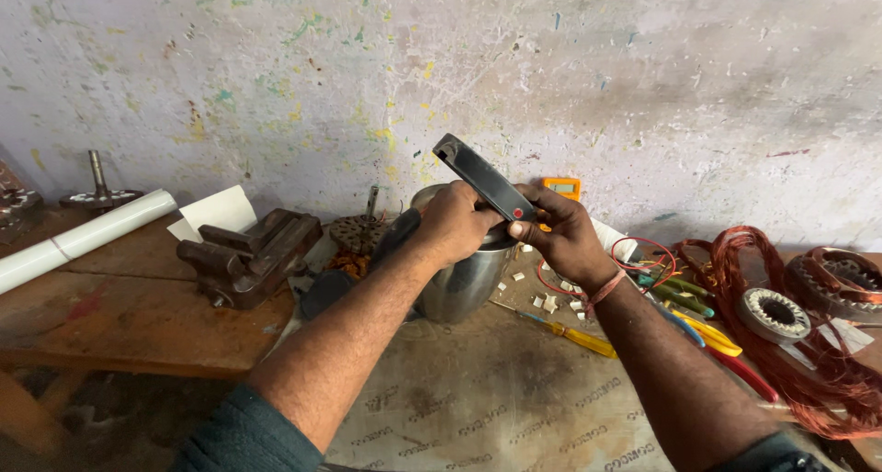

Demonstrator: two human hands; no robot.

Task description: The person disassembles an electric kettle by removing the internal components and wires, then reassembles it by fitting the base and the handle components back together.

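Both hands meet over a shiny metal cylindrical housing (464, 284) standing on the bench. My right hand (562, 236) grips a flat black bar-shaped tool (478, 173) with a small red dot near my thumb; its free end points up and to the left. My left hand (452, 224) is curled over the top of the housing and touches the lower end of the same tool, fingers closed around it. A black handle-like part (390, 238) shows just under my left wrist.
A rusty bench vise (248, 251) sits left on the wooden bench (138, 320). A white rolled sheet (83, 238) lies far left. Right: copper wire coils (763, 288), a stator core (776, 314), yellow-handled pliers (703, 329), a yellow screwdriver (574, 334), an orange meter (562, 187).
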